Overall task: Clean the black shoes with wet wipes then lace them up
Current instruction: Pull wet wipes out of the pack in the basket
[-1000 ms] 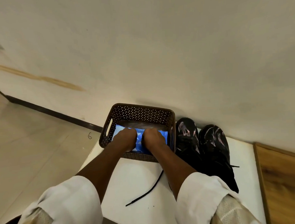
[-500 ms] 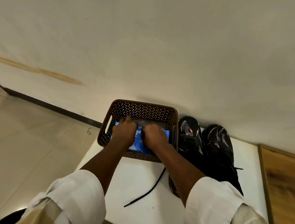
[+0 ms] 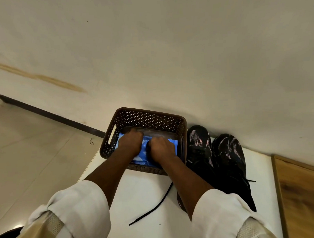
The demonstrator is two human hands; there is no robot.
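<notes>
Both hands are down inside a brown perforated basket (image 3: 145, 119) on the white bench (image 3: 147, 205). The left hand (image 3: 130, 144) and the right hand (image 3: 161, 148) sit side by side, fingers curled onto a blue wet-wipe pack (image 3: 145, 156) lying in the basket bottom (whether they grip or only press it, I cannot tell). Just right of the right hand, outside the basket wall, stand two black shoes (image 3: 215, 163) against the wall. A loose black lace (image 3: 153, 207) trails on the bench below the right wrist
</notes>
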